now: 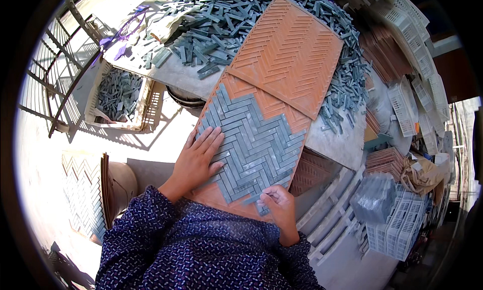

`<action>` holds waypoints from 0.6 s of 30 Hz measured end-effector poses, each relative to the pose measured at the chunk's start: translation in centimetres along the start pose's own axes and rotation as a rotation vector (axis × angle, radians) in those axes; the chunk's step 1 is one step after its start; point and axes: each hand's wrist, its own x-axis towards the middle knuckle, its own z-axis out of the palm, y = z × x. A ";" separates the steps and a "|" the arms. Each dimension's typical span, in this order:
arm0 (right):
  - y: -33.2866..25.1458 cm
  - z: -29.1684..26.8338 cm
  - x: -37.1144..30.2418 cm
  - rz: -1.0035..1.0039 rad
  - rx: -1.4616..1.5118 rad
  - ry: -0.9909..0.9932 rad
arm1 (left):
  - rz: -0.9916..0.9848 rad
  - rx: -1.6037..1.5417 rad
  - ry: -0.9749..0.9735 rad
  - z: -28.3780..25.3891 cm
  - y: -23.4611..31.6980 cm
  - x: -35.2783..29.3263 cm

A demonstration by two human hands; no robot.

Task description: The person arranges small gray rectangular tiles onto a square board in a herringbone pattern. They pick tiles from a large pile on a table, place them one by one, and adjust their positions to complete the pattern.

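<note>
The worktop (196,84), pale grey, carries a loose heap of grey-green stone strips (221,19) at its far side. Across its near edge lies a long orange moulded tray (205,192), its long axis running obliquely from the person's torso, away and to the right. A second orange ridged tray (297,53) overlaps the far end. Between that overlap and the torso sits the herringbone mosaic (254,144), jagged at both ends, the long axis following the tray's.

The left hand (198,156) is flat, fingers extended and close together, resting on the mosaic's left edge; it grips nothing visible. The right hand (279,205) is nearer the mosaic's near tip, with the work lying ahead of it and to its left. Its fingers are bent toward the thumb, almost closed. A single strip (263,210) shows just beside these fingertips; whether they pinch it cannot be told.
</note>
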 end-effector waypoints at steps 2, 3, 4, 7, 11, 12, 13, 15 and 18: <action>1.3 0.8 -0.7 -0.019 -0.021 0.020 | 0.001 0.009 0.004 0.0 0.0 -0.1; 0.9 1.5 -0.7 0.002 -0.020 0.032 | 0.001 0.013 0.009 0.1 -0.1 0.0; 1.2 2.0 -0.8 -0.001 -0.013 0.056 | 0.009 0.012 0.015 0.1 -0.1 0.1; 1.7 2.8 -0.9 -0.075 -0.104 0.115 | 0.013 0.011 0.023 0.2 -0.2 0.0; 1.1 3.1 -1.1 -0.350 -0.543 0.158 | 0.005 0.014 0.014 0.1 0.0 0.1; 1.2 3.1 -1.1 -0.412 -0.658 0.159 | 0.005 0.017 0.011 0.0 0.0 0.1; 1.2 3.3 -1.1 -0.440 -0.712 0.168 | 0.005 0.017 0.011 0.0 0.0 0.1; 1.5 3.9 -1.1 -0.495 -0.820 0.185 | 0.005 0.020 0.011 0.1 0.0 0.0; 1.4 4.4 -1.3 -0.485 -0.882 0.203 | 0.010 0.022 0.022 0.3 -0.2 0.0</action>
